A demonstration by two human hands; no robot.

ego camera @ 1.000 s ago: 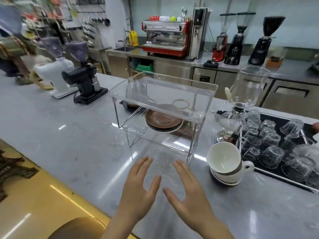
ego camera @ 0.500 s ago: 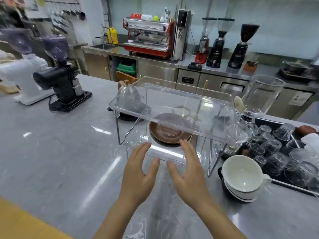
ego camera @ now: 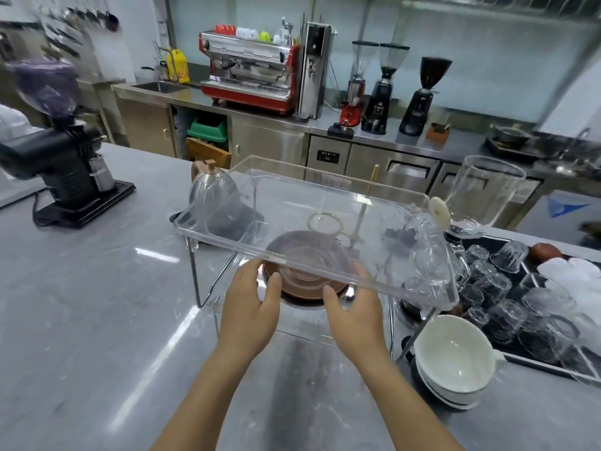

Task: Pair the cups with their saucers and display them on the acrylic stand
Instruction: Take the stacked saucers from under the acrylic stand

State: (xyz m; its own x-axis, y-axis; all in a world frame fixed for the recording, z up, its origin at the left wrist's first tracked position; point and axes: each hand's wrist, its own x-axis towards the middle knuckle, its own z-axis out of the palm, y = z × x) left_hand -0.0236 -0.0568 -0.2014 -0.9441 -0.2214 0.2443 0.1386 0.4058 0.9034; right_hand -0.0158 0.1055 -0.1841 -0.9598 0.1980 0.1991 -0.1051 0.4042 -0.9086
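Brown saucers [ego camera: 305, 271] under the acrylic stand [ego camera: 325, 222], both hands' fingers spread beside them; no legible writing.

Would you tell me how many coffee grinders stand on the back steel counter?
3: a red grinder, a black grinder right of it, and another black grinder farthest right.

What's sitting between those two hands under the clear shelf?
In the head view, a stack of round brown saucers lies between the left hand and right hand, on the clear acrylic stand's lower shelf.
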